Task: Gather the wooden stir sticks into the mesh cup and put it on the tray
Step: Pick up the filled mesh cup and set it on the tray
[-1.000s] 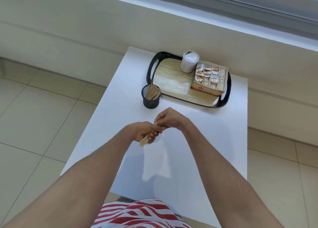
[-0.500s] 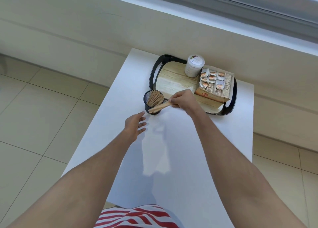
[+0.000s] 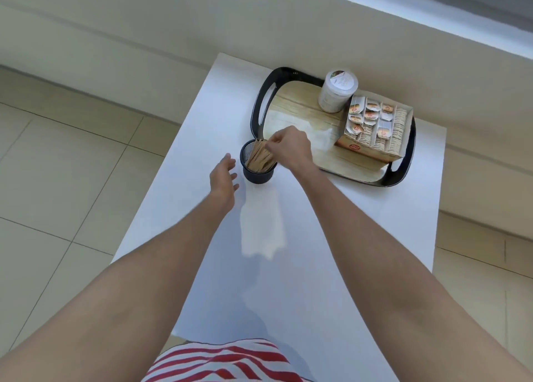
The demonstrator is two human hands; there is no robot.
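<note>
A black mesh cup (image 3: 257, 174) stands on the white table, just left of the tray's near corner. Wooden stir sticks (image 3: 259, 159) fill it, leaning left. My right hand (image 3: 291, 148) hovers over the cup's right rim, fingertips pinching the tops of the sticks. My left hand (image 3: 222, 180) is just left of the cup with fingers loosely spread, not touching it. The black-rimmed tray (image 3: 261, 102) with a wood-look floor lies behind the cup.
On the tray stand a white lidded jar (image 3: 336, 92) and an open cardboard box (image 3: 372, 128) of sachets, at its right half. The white table (image 3: 360, 252) ends at a beige wall behind. Tiled floor lies to the left and right.
My right hand carried the bundle of sticks from the table's middle to the cup and set them into it. My left hand let go of the bundle and moved up beside the cup.
</note>
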